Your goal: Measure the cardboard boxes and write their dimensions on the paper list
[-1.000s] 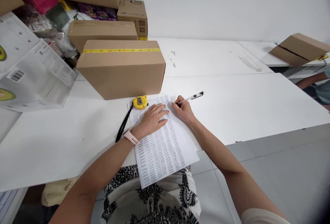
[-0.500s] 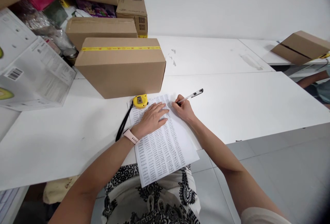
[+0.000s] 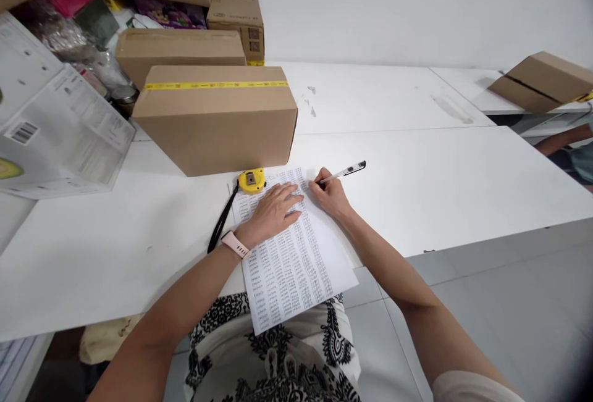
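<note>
A sheet of paper (image 3: 296, 284) with columns of handwritten or printed entries lies on the white table, its near end hanging over the edge above my lap. My left hand (image 3: 273, 210) rests flat on it, fingers spread. In my right hand (image 3: 330, 195) a clear pen with a black cap end (image 3: 347, 170) is gripped, its tip hidden by the fingers at the sheet's upper right. A yellow tape measure (image 3: 251, 181) with a black wrist strap (image 3: 223, 221) sits on the paper's top left corner, just beyond my left hand.
A taped cardboard box (image 3: 222, 136) stands right behind the paper, with more boxes behind it. At left is a white printed carton (image 3: 69, 130) beside plastic-wrapped goods. Far right, another box (image 3: 542, 84) is near a person's arm (image 3: 567, 139). The table's front edge (image 3: 463, 244) borders a tiled floor.
The view has shifted very slightly. Both hands, the paper and the tape measure keep their places; the pen's tilt has barely altered.
</note>
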Tool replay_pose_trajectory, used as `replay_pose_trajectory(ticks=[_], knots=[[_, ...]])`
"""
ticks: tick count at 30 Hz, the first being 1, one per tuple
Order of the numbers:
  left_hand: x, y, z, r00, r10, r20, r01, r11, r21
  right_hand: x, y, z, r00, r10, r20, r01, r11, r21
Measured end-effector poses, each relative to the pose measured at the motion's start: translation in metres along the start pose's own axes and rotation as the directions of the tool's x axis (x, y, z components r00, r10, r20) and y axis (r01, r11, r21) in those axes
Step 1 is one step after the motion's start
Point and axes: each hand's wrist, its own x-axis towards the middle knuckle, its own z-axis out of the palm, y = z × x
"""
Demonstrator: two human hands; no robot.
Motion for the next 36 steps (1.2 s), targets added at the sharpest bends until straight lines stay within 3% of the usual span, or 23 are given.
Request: replay_pose_trajectory(ticks=[13, 27, 36], knots=[[0.000, -0.001, 0.001, 1.000, 0.004, -0.001, -0.004, 1.000, -0.002, 0.000, -0.004, -0.003, 0.999, 0.024, -0.041, -0.024, 1.000, 0.010], [0.003, 0.010, 0.004, 1.000, 0.016, 0.000, -0.016, 0.993, 0.117, 0.003, 0.001, -0.005, 1.000, 0.001, 0.011, -0.002, 1.000, 0.030], [0.003, 0.010, 0.005, 1.000, 0.009, -0.011, -0.008, 0.998, 0.070, 0.003, 0.001, -0.005, 1.000, -0.005, 0.015, 0.005, 1.000, 0.027]])
